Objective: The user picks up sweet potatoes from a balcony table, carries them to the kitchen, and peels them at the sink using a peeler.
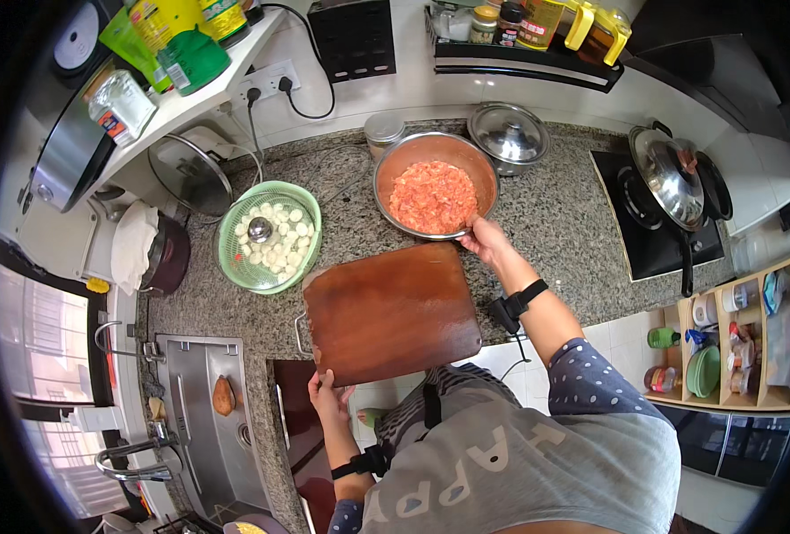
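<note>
My left hand (331, 395) grips the near left corner of a brown wooden cutting board (395, 310), which is tilted and reaches past the counter's front edge. My right hand (485, 240) holds the near rim of a round metal bowl (490, 157) with reddish minced meat (433, 197) in it. The bowl stands on the granite counter just behind the board. To the left of the board, a green basket (311, 207) holds many small white round pieces and a small shiny metal dome-shaped thing (260, 229).
A lidded metal pot (509, 137) and a jar (385, 130) stand behind the bowl. At right is a black hob (655, 247) with a lidded wok (668, 180). A steel sink (208, 460) at left holds a brown root vegetable (223, 395). A white shelf (201, 100) overhangs the left.
</note>
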A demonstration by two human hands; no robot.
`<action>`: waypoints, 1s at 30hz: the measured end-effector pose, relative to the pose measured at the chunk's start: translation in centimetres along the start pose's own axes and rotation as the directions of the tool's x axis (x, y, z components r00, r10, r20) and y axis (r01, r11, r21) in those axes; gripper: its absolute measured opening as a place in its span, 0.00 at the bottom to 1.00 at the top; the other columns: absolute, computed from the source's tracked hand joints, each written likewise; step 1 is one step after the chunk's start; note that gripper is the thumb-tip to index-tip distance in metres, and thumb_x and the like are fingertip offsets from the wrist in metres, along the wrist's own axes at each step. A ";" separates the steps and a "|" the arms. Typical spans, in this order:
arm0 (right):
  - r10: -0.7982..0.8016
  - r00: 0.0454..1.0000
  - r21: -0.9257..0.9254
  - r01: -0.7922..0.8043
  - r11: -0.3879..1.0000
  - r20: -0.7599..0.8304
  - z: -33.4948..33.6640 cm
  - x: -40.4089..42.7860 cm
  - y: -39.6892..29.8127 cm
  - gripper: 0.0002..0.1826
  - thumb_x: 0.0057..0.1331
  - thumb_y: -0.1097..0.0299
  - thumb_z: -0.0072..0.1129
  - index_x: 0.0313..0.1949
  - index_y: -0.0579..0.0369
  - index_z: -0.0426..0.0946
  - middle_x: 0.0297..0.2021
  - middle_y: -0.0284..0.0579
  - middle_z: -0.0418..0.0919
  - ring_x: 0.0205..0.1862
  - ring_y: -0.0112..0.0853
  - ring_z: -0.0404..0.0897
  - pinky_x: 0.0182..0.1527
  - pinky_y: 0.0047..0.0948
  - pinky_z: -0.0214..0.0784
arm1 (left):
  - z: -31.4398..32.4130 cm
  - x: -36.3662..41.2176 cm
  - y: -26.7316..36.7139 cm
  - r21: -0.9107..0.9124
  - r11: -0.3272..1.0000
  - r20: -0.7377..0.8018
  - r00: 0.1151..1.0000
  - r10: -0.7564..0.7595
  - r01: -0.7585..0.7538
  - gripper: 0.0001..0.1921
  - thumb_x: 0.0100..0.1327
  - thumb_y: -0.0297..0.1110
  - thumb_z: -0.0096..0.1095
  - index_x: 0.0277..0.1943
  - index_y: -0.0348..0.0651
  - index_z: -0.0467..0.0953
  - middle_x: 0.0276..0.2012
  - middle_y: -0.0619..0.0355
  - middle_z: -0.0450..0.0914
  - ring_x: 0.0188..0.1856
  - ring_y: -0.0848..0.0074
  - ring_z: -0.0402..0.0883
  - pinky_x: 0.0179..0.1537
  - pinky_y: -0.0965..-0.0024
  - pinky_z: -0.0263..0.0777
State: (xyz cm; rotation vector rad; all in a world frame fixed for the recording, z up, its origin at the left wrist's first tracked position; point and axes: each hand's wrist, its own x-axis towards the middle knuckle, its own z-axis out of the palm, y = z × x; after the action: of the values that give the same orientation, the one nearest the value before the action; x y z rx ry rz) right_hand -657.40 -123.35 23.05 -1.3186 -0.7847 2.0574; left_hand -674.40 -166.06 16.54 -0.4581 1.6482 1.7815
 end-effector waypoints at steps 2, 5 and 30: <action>-0.018 1.000 -0.030 0.017 0.999 -0.020 -0.4 -1.0 -0.6 0.13 0.66 0.72 0.47 0.46 0.69 0.69 0.25 0.44 0.79 0.18 0.25 0.76 0.20 0.20 0.73 | -0.5 0.1 -0.1 -0.002 1.000 -0.003 1.000 0.008 -0.008 0.18 0.63 0.34 0.65 0.53 0.46 0.67 0.45 0.53 0.80 0.42 0.59 0.84 0.36 0.53 0.83; 0.022 0.999 -0.039 -0.023 0.999 -0.045 -0.9 -3.3 -1.7 0.13 0.65 0.72 0.49 0.45 0.68 0.70 0.27 0.44 0.79 0.19 0.25 0.76 0.21 0.19 0.74 | -1.6 0.2 0.2 -0.052 0.998 -0.030 0.999 -0.027 0.026 0.18 0.64 0.29 0.63 0.53 0.48 0.66 0.46 0.54 0.78 0.41 0.58 0.83 0.26 0.59 0.83; 0.087 0.951 0.068 -0.069 0.995 -0.296 -25.6 -14.8 0.3 0.09 0.62 0.67 0.53 0.38 0.58 0.73 0.26 0.39 0.76 0.19 0.27 0.75 0.17 0.14 0.73 | 9.5 3.3 -3.1 0.101 0.885 -0.156 0.871 0.466 -0.455 0.26 0.55 0.20 0.68 0.56 0.31 0.67 0.46 0.55 0.73 0.39 0.69 0.78 0.37 0.68 0.78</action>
State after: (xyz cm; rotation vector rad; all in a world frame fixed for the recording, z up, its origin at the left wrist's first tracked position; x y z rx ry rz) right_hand -628.52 -129.90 22.80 -1.6023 -0.5427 1.8615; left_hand -673.00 -156.09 13.44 -0.2044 2.0640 2.0677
